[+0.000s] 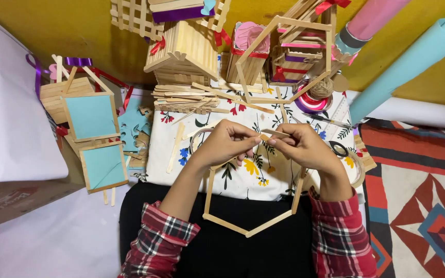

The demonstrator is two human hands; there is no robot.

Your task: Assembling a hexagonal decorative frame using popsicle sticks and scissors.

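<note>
L hand (226, 143) & R hand (302, 146) fingers both pinch a stick (276, 134) at top of hexagon frame (247, 226), over floral cloth (274, 177).

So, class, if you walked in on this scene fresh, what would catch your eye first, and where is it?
First, the left hand and right hand at centre, pinching a small wooden stick between them above a stick hexagon frame that lies partly on the lap. Next, the wooden stick houses with ribbons crowd the top against the yellow wall. At left lie two blue panels in wooden frames.
</note>
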